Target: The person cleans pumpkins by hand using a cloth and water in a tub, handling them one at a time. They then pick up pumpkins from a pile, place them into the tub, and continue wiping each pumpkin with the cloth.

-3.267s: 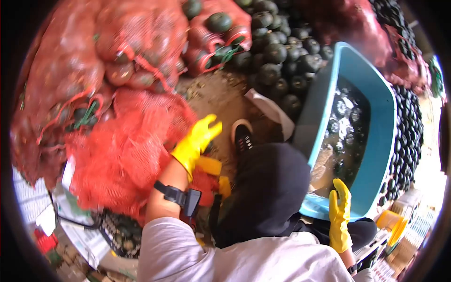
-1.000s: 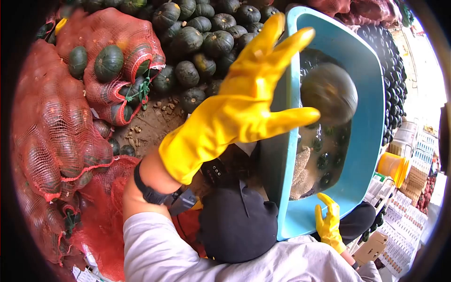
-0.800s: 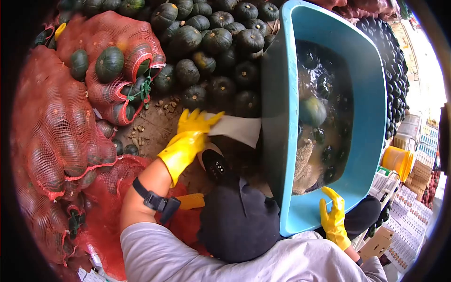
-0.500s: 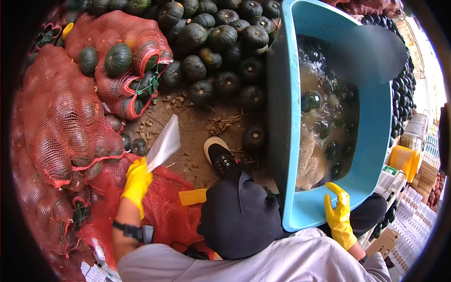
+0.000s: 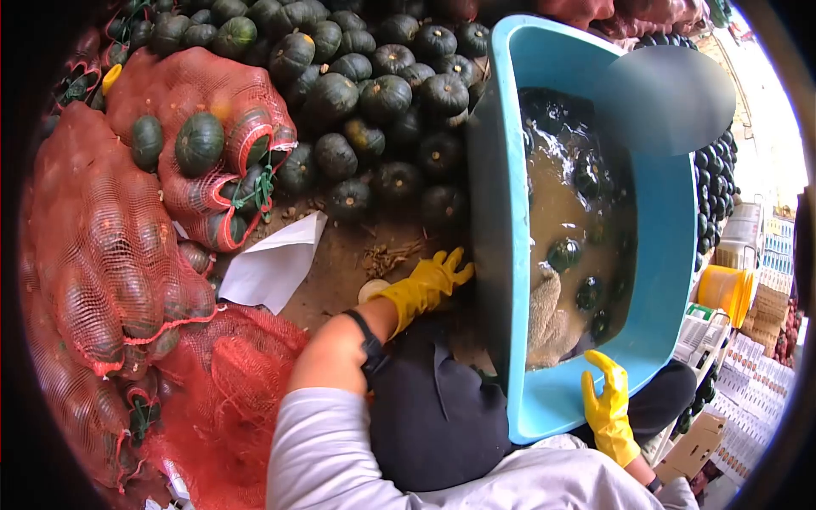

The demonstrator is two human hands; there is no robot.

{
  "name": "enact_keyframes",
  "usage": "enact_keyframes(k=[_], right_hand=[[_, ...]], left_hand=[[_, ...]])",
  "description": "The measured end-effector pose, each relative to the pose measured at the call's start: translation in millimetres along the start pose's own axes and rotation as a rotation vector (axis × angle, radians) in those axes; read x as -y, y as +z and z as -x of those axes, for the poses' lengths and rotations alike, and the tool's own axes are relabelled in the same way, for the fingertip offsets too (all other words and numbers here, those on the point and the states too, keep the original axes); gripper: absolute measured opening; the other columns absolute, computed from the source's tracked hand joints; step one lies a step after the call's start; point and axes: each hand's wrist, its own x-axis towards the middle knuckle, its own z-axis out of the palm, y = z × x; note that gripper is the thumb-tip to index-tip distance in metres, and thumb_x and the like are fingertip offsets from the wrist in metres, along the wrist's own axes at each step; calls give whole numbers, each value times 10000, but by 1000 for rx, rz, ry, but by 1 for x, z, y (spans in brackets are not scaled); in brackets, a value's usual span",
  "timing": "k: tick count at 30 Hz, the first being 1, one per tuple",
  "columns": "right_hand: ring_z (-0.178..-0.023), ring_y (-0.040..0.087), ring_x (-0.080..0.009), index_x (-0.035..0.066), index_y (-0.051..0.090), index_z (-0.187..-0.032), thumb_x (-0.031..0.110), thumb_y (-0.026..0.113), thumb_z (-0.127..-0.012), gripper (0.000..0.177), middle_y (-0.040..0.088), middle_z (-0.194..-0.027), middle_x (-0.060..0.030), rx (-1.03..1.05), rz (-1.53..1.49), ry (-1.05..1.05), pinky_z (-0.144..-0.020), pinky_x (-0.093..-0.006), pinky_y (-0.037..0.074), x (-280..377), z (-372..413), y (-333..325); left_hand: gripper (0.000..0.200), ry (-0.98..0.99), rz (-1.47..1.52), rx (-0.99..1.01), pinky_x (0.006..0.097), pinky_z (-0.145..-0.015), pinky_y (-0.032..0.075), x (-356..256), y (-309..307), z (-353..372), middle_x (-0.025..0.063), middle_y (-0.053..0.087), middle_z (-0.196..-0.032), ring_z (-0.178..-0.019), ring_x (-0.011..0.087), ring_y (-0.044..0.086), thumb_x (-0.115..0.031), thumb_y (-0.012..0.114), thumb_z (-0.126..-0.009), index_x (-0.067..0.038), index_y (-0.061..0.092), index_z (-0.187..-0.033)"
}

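Yellow rubber gloves cover both hands. My left hand [image 5: 431, 285] reaches over the ground beside the left wall of the blue tub [image 5: 503, 255], fingers spread and holding nothing. At the tub's near right rim is my right hand [image 5: 609, 398], its fingers apart and curved, with nothing in them. Inside the tub, dark green squashes [image 5: 563, 255] float in murky brown water, and a beige cloth [image 5: 546, 321] lies in the near left part. A white sheet [image 5: 274, 265] rests on the ground to the left, by the mesh sacks.
Red mesh sacks [image 5: 110, 246] full of squashes stand along the left. Loose dark squashes [image 5: 387, 99] are heaped beyond my left hand. An empty-looking red net [image 5: 234, 399] lies near left. A yellow container [image 5: 725, 290] and printed cartons [image 5: 738, 387] are at the right.
My left hand has let go of the white sheet, which now lies on the ground, and has moved right toward the tub. My right hand has hardly moved.
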Motion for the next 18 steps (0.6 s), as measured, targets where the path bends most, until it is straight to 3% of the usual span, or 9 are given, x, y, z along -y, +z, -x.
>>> enact_keyframes(k=[1, 5, 8, 10, 12, 14, 16, 17, 18], right_hand=[[-1155, 675, -369, 38, 717, -1264, -14, 772, -860, 410, 739, -1261, -161, -4, 4, 17, -1007, -426, 522, 3, -1, -3], [-1155, 674, -379, 29, 716, -1250, -14, 769, -859, 397, 740, -1250, -166, -33, 14, -40, -1004, -443, 522, -2, 1, 2], [-1126, 683, -366, 29, 717, -1246, 2, 773, -856, 395, 746, -1234, -158, 21, 0, -30, -974, -437, 529, 0, -2, -1], [-1111, 687, -359, 31, 717, -1241, 6, 776, -857, 390, 748, -1227, -149, 78, -53, 34, -936, -425, 537, 0, -3, -3], [-1098, 688, -361, 31, 715, -1224, -4, 784, -849, 383, 748, -1216, -144, 40, -17, -69, -925, -417, 540, -6, -1, 0], [-1097, 688, -360, 27, 713, -1213, -13, 789, -840, 383, 746, -1207, -156, 23, -37, -69, -941, -425, 541, -8, 1, 3], [-1132, 653, -304, 45, 698, -1265, 9, 760, -884, 388, 724, -1264, -123, 41, -23, -62, -902, -384, 512, -15, 6, 4], [-1132, 651, -304, 48, 696, -1271, 7, 757, -886, 392, 722, -1269, -122, 49, -38, -44, -913, -384, 509, -13, 5, 1], [-1131, 650, -303, 52, 693, -1277, 6, 754, -887, 397, 720, -1274, -120, 57, -55, -21, -924, -383, 506, -8, 4, -1]], left_hand=[[935, -34, 41, 105, 484, -1220, 389, 0, -6, -1, 248, 372, -1654, -1502, 409, 410, -307, 873, -813, -143, 416, -1612], [1020, -71, 873, -546, 488, -1196, 420, 26, -23, 42, 174, 467, -1574, -1468, 316, 460, -262, 937, -784, -121, 379, -1626], [1061, 118, 1458, -925, 453, -1182, 432, -13, -132, 80, 105, 518, -1512, -1414, 239, 499, -231, 991, -733, -124, 403, -1610], [961, 546, 1164, -1110, 473, -1183, 444, -44, -196, 80, 199, 549, -1533, -1341, 322, 600, -254, 977, -738, -75, 491, -1548], [904, 703, 403, -1088, 518, -1173, 439, -66, -250, 65, 230, 524, -1558, -1377, 377, 573, -328, 951, -748, -79, 540, -1515], [839, 687, 316, -781, 536, -1147, 430, -87, -247, 25, 233, 555, -1507, -1336, 411, 579, -414, 915, -748, -96, 603, -1460], [789, 638, -66, -579, 515, -1103, 430, -99, -240, 4, 220, 596, -1428, -1263, 380, 600, -454, 878, -751, -109, 635, -1418], [658, 669, -219, -633, 486, -1059, 434, -92, -228, -3, 172, 663, -1302, -1172, 337, 627, -438, 850, -795, -111, 690, -1343], [408, 636, -251, -496, 530, -1077, 438, -91, -230, -6, 128, 700, -1217, -1172, 317, 657, -431, 752, -886, -164, 732, -1194]])
